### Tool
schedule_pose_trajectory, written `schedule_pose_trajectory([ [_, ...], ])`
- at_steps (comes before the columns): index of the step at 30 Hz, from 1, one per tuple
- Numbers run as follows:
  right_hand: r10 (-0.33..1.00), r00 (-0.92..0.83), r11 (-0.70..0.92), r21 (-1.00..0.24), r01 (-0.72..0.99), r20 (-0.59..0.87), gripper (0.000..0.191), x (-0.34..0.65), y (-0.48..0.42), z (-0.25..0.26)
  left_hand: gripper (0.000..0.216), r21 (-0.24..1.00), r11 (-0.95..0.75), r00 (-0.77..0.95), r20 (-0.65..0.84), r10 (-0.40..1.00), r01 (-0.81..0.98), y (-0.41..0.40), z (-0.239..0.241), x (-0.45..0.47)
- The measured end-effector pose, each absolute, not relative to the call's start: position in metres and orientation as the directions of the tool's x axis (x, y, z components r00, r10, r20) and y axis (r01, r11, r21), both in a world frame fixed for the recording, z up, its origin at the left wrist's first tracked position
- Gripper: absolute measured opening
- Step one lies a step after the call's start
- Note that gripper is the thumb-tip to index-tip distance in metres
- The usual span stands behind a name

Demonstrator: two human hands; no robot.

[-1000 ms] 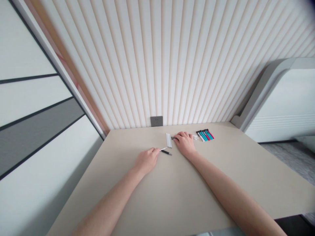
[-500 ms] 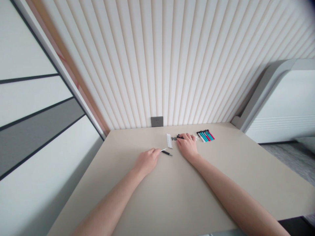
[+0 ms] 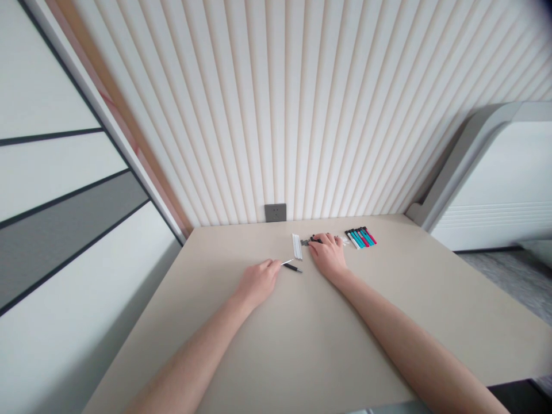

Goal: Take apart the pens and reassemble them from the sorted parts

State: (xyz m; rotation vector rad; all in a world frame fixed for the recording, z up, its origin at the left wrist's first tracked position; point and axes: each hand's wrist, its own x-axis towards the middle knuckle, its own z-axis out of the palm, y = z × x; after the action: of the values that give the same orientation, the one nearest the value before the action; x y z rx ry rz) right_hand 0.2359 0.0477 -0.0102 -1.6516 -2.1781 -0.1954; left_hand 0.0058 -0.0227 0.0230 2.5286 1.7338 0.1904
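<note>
In the head view, pinching a thin white stick in the left grip, just beside a black barrel on the bench. Resting the right grip, half curled, over small black pieces; cannot tell whether closed on any. To its left, small grey pieces, then a row of white sticks; to its right, small whitish pieces and a row of coloured pens

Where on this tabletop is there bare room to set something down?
Bare tabletop lies between the forearms, left of the left hand, and below the coloured markers. Crowded: from the white sticks past the right hand to those markers.
</note>
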Motion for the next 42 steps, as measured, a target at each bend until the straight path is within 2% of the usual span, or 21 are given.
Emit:
schedule_pose_trajectory([
  [14,0.890,-0.213,0.265,-0.076,0.961,0.404,0.030,0.235,0.047,-0.011,0.034,0.122,-0.370,0.363,0.076,0.929,0.921,-0.022,0.021,0.005],
  [42,0.878,-0.197,0.297,-0.174,0.939,0.436,0.029,0.237,0.060,-0.014,0.033,0.079,-0.384,0.377,0.098,0.921,0.920,-0.022,0.018,0.005],
])
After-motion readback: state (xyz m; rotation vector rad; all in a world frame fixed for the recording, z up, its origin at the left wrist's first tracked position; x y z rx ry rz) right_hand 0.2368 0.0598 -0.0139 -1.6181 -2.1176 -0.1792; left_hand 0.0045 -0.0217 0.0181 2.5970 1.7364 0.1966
